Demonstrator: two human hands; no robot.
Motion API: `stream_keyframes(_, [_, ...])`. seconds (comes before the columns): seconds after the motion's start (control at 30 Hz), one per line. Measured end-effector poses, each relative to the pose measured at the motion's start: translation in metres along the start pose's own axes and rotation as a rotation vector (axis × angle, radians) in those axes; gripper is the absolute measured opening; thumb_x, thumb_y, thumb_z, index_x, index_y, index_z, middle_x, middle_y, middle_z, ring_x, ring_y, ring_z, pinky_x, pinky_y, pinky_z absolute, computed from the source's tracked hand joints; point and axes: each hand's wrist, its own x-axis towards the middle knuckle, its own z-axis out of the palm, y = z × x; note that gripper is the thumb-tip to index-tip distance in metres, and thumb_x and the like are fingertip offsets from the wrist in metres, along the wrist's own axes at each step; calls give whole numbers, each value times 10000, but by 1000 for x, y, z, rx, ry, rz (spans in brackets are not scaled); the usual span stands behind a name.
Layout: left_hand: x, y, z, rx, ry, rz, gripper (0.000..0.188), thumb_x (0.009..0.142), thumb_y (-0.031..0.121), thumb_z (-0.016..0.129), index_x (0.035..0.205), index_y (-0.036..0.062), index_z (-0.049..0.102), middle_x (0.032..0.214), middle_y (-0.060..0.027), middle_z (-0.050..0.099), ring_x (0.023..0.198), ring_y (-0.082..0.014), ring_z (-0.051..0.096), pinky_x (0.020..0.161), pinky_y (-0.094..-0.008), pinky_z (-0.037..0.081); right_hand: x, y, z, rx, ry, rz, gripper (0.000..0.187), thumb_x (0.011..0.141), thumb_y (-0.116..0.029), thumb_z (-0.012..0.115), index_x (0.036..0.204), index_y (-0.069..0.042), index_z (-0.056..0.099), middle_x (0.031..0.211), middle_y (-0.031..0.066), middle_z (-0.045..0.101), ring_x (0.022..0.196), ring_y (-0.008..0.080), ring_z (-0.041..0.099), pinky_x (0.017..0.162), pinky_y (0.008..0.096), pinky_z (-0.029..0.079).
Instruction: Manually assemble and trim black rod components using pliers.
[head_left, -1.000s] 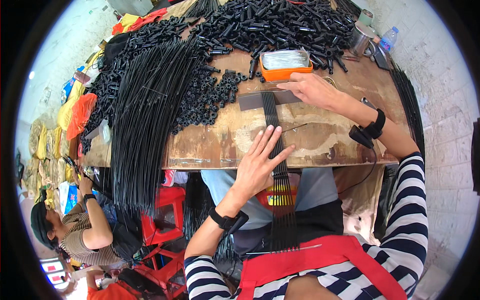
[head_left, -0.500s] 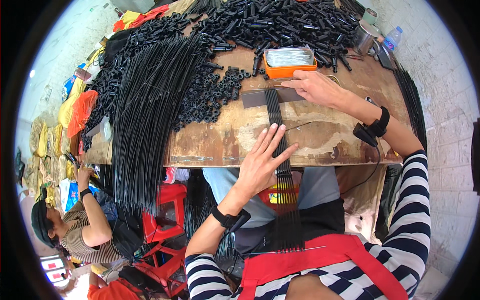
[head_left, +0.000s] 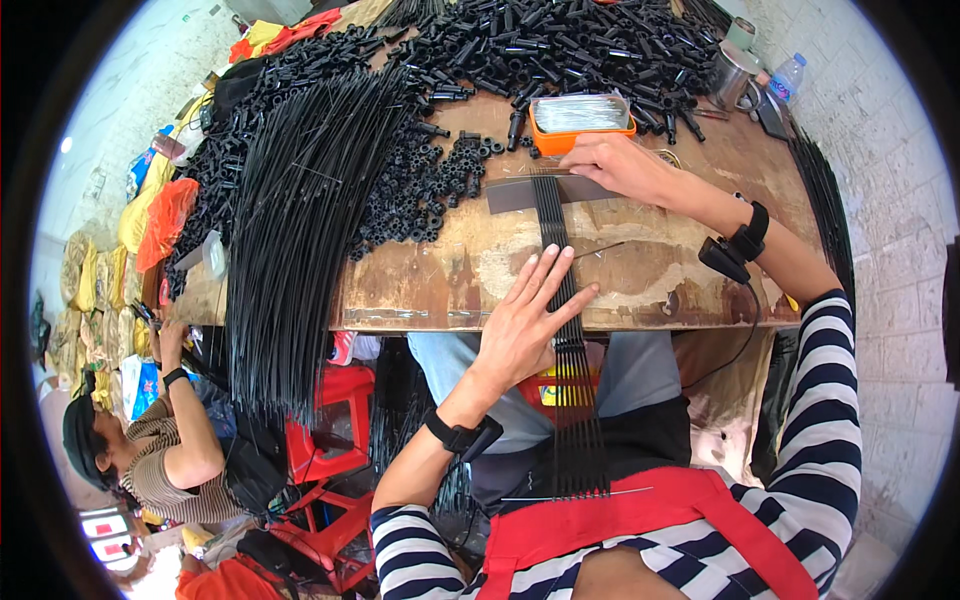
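Observation:
A flat row of thin black rods (head_left: 574,385) runs from the table over its near edge to my lap. My left hand (head_left: 522,318) lies across them with its fingers stretched out, pressing on the row at the table's edge. Under their far ends is a dark grey flat strip (head_left: 512,197). Over that strip my right hand (head_left: 622,168) is closed, its fingertips beside the rods' far ends; what they pinch is too small to make out. Near my apron a thin metal wire (head_left: 632,492) crosses the rods. An orange box (head_left: 548,143) of thin silvery pins stands just beyond my right hand.
A large bundle of black rods (head_left: 290,240) hangs over the table's edge at left. Small black rings (head_left: 415,200) and a heap of black tubular parts (head_left: 560,50) cover the back. A metal mug (head_left: 733,75) and bottle (head_left: 787,77) stand far right. Another person (head_left: 175,450) sits at left.
My right hand has curled its fingers and shifted slightly left, toward the far ends of the rods. My left hand stays in place on the row.

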Motion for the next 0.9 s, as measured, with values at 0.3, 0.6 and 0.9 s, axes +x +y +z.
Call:
stream_keyframes(0.3, [-3, -3, 1, -15, -3, 3, 842, 558, -32, 571, 1359, 217, 488, 1508, -178, 272, 1401, -336, 256, 1149, -445, 229, 0, -8, -6, -23, 37, 116, 177, 836, -78, 606, 990, 0, 642, 932, 170, 655, 876, 341, 629, 767, 406, 496])
stream_keyframes(0.6, [-13, 12, -43, 93, -122, -82, 1000, 548, 7, 679, 1456, 229, 325, 1525, -197, 210, 1415, -379, 187, 1142, -492, 210, -11, -46, -52, -171, 53, 206, 333, 870, -169, 621, 1192, -95, 582, 1122, 151, 620, 1019, 302, 601, 834, 392, 486])
stream_keyframes(0.9, [58, -68, 6, -226, 146, 188, 237, 950, 175, 519, 1080, 18, 640, 1436, -151, 409, 1389, -313, 281, 1153, -443, 204, -94, -193, 33, 1033, -148, 455, 364, 865, -49, 633, 1226, -24, 594, 1233, 100, 614, 1151, 183, 561, 987, 318, 431])
